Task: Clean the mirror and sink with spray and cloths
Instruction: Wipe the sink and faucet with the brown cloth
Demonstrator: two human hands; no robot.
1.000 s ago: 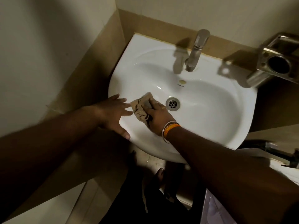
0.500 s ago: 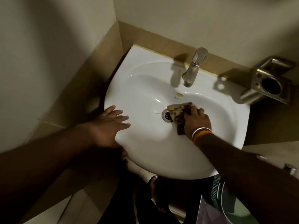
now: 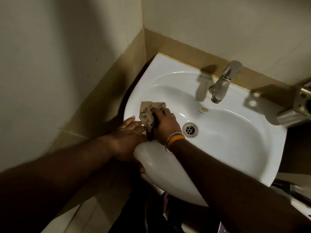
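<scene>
A white ceramic sink [image 3: 235, 148] is fixed in the corner of a tiled wall. My right hand [image 3: 165, 125] presses a brown patterned cloth [image 3: 149, 113] against the left inner slope of the basin, left of the metal drain [image 3: 190, 129]. An orange and a silver bangle sit on that wrist. My left hand [image 3: 129, 140] grips the sink's front left rim, fingers on top and thumb underneath, touching the cloth's lower edge. No spray bottle or mirror is in view.
A steel tap [image 3: 222, 81] stands at the back of the sink. A metal wall holder [image 3: 296, 105] juts out at the right edge. Tiled walls close in on the left and behind. Dark clothing and floor show below the basin.
My right hand has swept the cloth from the right of the drain back across to the left slope of the basin. My left hand has stayed on the front left rim.
</scene>
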